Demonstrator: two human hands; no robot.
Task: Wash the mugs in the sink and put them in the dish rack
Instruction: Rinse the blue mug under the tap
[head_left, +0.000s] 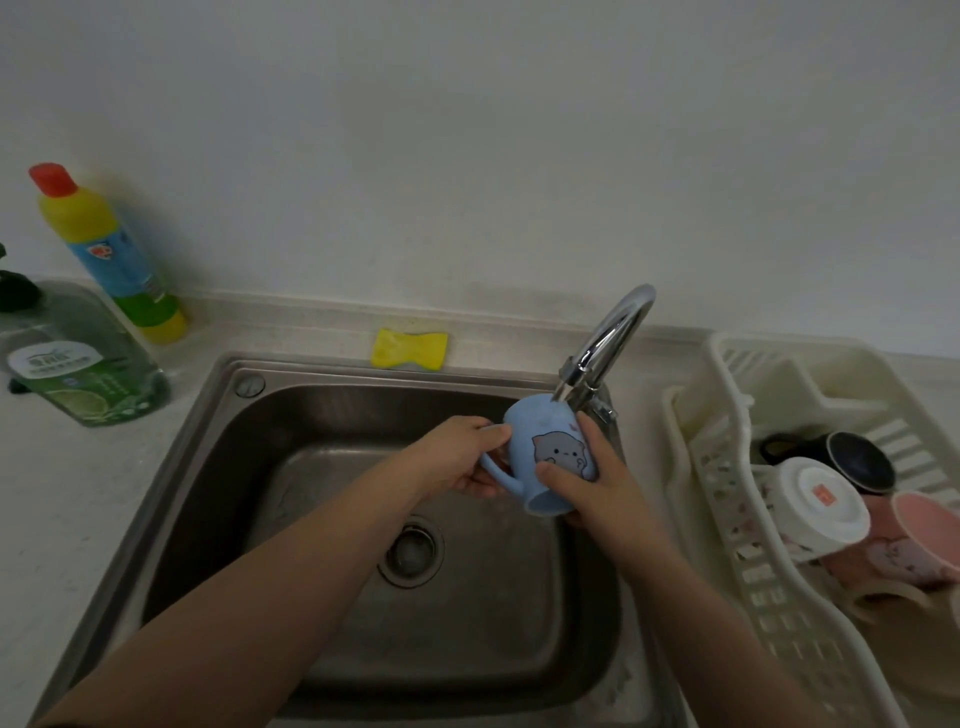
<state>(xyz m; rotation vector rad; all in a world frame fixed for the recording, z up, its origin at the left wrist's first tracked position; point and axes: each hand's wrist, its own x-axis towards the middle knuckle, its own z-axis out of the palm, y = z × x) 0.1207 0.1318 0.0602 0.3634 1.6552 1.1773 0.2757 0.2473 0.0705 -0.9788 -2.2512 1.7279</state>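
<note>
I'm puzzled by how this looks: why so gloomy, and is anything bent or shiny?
Head view: dim, greyish light throughout; wide-angle lens bows the dish rack and sink edges; bright glare streaks the faucet; the blue mug stays fairly sharp.

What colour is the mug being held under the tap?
Light blue, with a grey cartoon cat printed on it; the mug shows in the head view.

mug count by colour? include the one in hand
Blue: 1, the blue cartoon-print mug held under the chrome tap
Black: 1, black mug in the cream plastic dish rack
White: 1, white mug in the rack
Pink: 1, pink mug in the rack
Total: 4
</note>
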